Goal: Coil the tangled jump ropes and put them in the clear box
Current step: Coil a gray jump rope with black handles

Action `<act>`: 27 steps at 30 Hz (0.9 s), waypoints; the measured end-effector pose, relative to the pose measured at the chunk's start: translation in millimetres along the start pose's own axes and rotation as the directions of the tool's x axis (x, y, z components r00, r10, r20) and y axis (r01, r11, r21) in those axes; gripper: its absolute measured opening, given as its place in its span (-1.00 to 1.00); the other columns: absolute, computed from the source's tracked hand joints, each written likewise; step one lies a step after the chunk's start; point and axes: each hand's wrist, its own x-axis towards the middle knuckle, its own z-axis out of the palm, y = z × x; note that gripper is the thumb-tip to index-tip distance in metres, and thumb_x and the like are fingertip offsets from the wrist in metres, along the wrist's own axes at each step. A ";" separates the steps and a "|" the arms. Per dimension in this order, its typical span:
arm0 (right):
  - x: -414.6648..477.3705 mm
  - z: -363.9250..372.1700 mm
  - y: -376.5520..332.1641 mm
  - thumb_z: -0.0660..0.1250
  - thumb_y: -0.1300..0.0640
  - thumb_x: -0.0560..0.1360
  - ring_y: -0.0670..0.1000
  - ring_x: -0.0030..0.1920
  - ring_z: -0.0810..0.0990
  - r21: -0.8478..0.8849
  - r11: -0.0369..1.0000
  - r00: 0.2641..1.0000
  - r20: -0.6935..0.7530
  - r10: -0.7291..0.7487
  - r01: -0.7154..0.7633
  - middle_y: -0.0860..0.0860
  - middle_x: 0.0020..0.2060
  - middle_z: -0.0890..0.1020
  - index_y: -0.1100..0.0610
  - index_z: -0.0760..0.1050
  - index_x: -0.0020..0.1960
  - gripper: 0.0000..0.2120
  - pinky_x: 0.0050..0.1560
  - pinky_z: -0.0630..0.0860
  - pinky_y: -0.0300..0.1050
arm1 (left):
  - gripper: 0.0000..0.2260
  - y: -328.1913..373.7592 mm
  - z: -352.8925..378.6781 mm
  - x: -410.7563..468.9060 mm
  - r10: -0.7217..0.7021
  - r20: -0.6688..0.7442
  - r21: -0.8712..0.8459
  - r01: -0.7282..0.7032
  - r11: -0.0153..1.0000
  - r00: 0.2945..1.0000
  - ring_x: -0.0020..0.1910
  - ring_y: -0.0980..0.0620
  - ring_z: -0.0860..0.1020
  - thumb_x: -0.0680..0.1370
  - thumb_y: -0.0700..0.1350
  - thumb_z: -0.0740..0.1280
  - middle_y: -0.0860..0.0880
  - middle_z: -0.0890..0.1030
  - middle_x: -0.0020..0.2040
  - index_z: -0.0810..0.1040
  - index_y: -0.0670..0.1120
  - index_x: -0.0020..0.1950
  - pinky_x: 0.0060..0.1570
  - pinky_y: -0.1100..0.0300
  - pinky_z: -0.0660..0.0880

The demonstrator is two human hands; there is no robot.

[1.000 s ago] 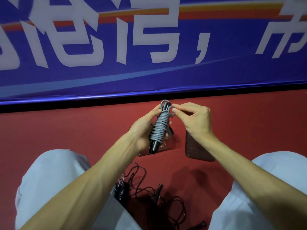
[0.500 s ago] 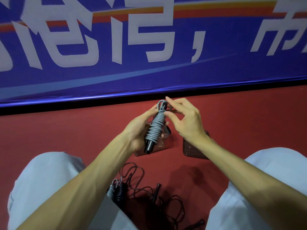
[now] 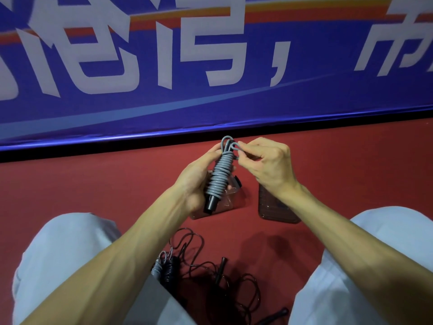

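My left hand [image 3: 195, 181] grips a grey jump rope [image 3: 220, 174] wound tightly round its black handles, held upright above the red floor. My right hand [image 3: 267, 165] pinches the rope's loose grey loop at the top of the bundle. The clear box [image 3: 230, 200] stands on the floor just behind the bundle, partly hidden by my left hand. Between my knees lies a tangled black jump rope [image 3: 225, 285] with loose handles, and beside it two coiled bundles [image 3: 164, 269], one grey and one black.
A clear brownish lid [image 3: 274, 207] lies on the floor right of the box, partly under my right wrist. A blue banner wall [image 3: 210, 78] rises close behind. My knees in pale trousers [image 3: 61, 261] flank the rope pile.
My right hand's fingers have shifted from the top of the bundle to pinching the grey end loop. The bundle stays upright in my left hand.
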 end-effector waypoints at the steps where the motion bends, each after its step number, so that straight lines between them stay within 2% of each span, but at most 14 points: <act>1: 0.7 -0.4 0.0 0.44 0.34 0.39 -0.03 -0.38 0.57 -0.011 1.000 1.000 0.015 -0.008 0.008 0.10 -0.33 0.65 0.29 0.69 -0.10 -0.90 -0.28 0.48 -0.33 | -0.79 -0.8 -0.4 0.0 0.026 -0.006 0.031 -0.026 0.999 1.000 -0.39 0.00 0.57 0.60 -0.06 0.27 -0.12 0.62 -0.16 0.62 0.11 0.18 -0.43 0.19 0.54; 5: 1.8 -4.6 -0.8 0.40 0.26 0.42 0.03 -0.37 0.59 -0.083 0.996 0.992 0.123 -0.020 0.030 0.10 -0.32 0.64 0.27 0.69 -0.11 -0.89 -0.34 0.56 -0.11 | -0.74 -5.8 1.2 -1.8 0.197 -0.077 0.215 -0.177 0.960 0.977 -0.19 0.01 0.62 0.58 -0.15 0.33 -0.16 0.68 0.00 0.62 0.01 0.25 -0.38 0.22 0.54; 10: 0.0 -9.7 -4.7 0.38 0.20 0.44 0.06 -0.37 0.60 -0.104 0.995 0.983 0.181 0.030 -0.012 0.10 -0.34 0.64 0.26 0.69 -0.14 -0.86 -0.34 0.56 -0.08 | -0.73 -12.7 0.0 -3.5 0.399 -0.012 0.519 -0.335 0.786 0.917 -0.23 0.26 0.57 0.60 -0.13 0.33 0.16 0.70 -0.04 0.59 0.05 0.28 -0.27 0.37 0.49; 12: -0.1 -9.9 -6.7 0.44 0.22 0.41 0.02 -0.38 0.60 -0.077 0.993 0.985 0.142 0.094 -0.084 0.08 -0.36 0.66 0.23 0.69 -0.17 -0.91 -0.31 0.53 -0.14 | -0.72 -16.7 -3.5 0.4 0.455 0.038 0.620 -0.378 0.687 0.890 0.02 0.30 0.57 0.60 -0.08 0.33 0.20 0.64 0.14 0.56 0.15 0.29 -0.03 0.34 0.51; 14: 0.2 -9.9 -8.5 0.50 0.23 0.37 -0.05 -0.38 0.59 -0.034 0.976 0.970 0.107 0.216 -0.214 0.04 -0.37 0.68 0.20 0.69 -0.20 -0.96 -0.30 0.48 -0.28 | -0.71 -18.3 -6.0 3.3 0.491 0.085 0.703 -0.401 0.587 0.867 0.29 0.33 0.43 0.59 -0.03 0.33 0.21 0.49 0.34 0.52 0.25 0.28 0.25 0.25 0.43; 15: 0.5 -10.3 -9.6 0.52 0.22 0.36 -0.10 -0.38 0.58 -0.017 0.959 0.953 0.107 0.284 -0.284 0.01 -0.36 0.68 0.19 0.68 -0.21 -0.95 -0.30 0.45 -0.38 | -0.70 -18.0 -6.5 3.8 0.494 0.102 0.708 -0.412 0.573 0.863 0.33 0.35 0.39 0.59 -0.04 0.33 0.20 0.46 0.38 0.51 0.24 0.29 0.27 0.27 0.41; 17: 1.4 -10.8 -11.2 0.54 0.20 0.35 -0.15 -0.39 0.56 0.003 0.919 0.910 0.134 0.391 -0.395 -0.03 -0.36 0.67 0.14 0.63 -0.19 -0.90 -0.29 0.41 -0.46 | -0.70 -17.6 -7.4 4.2 0.484 0.125 0.670 -0.434 0.603 0.866 0.25 0.38 0.45 0.59 -0.10 0.33 0.18 0.51 0.34 0.53 0.18 0.29 0.13 0.36 0.48; 18: 2.2 -11.3 -12.4 0.53 0.19 0.35 -0.15 -0.38 0.57 0.016 0.894 0.883 0.167 0.440 -0.448 -0.06 -0.37 0.66 0.10 0.58 -0.15 -0.84 -0.27 0.43 -0.42 | -0.71 -17.7 -9.1 5.5 0.484 0.129 0.662 -0.439 0.607 0.865 0.22 0.37 0.48 0.59 -0.12 0.34 0.17 0.55 0.30 0.54 0.18 0.27 0.11 0.34 0.51; 20: 4.0 -12.6 -13.0 0.53 0.18 0.34 -0.13 -0.34 0.63 0.030 0.846 0.820 0.264 0.508 -0.533 -0.08 -0.39 0.66 0.05 0.52 0.01 -0.70 -0.17 0.51 -0.25 | -0.69 -18.5 -13.6 8.4 0.496 0.136 0.694 -0.439 0.570 0.858 0.25 0.32 0.49 0.57 -0.12 0.37 0.21 0.58 0.24 0.54 0.23 0.23 0.26 0.18 0.48; 22: 4.8 -13.6 -11.2 0.53 0.17 0.34 -0.12 -0.30 0.65 -0.008 0.837 0.781 0.355 0.514 -0.548 -0.08 -0.39 0.67 0.02 0.55 0.14 -0.60 -0.06 0.56 -0.13 | -0.65 -20.4 -19.0 10.7 0.497 0.136 0.744 -0.420 0.520 0.857 0.25 0.33 0.48 0.54 -0.11 0.41 0.22 0.58 0.23 0.53 0.21 0.28 0.32 0.10 0.45; 24: 4.5 -14.8 -10.4 0.52 0.20 0.36 -0.11 -0.32 0.66 -0.033 0.835 0.751 0.420 0.510 -0.549 -0.08 -0.40 0.66 0.03 0.60 0.16 -0.61 -0.04 0.58 -0.14 | -0.53 -21.9 -22.0 10.8 0.493 0.119 0.802 -0.376 0.464 0.862 0.24 0.34 0.48 0.51 -0.04 0.44 0.20 0.57 0.26 0.44 0.25 0.38 0.30 0.07 0.47; 27: 1.3 -14.6 -11.3 0.49 0.25 0.39 0.00 -0.34 0.66 -0.035 0.812 0.713 0.459 0.531 -0.582 -0.06 -0.41 0.65 0.04 0.65 0.10 -0.70 -0.18 0.58 -0.20 | -0.35 -21.5 -22.2 8.0 0.486 0.098 0.887 -0.297 0.352 0.868 0.26 0.26 0.50 0.41 0.16 0.40 0.22 0.57 0.26 0.19 0.45 0.42 0.28 0.00 0.47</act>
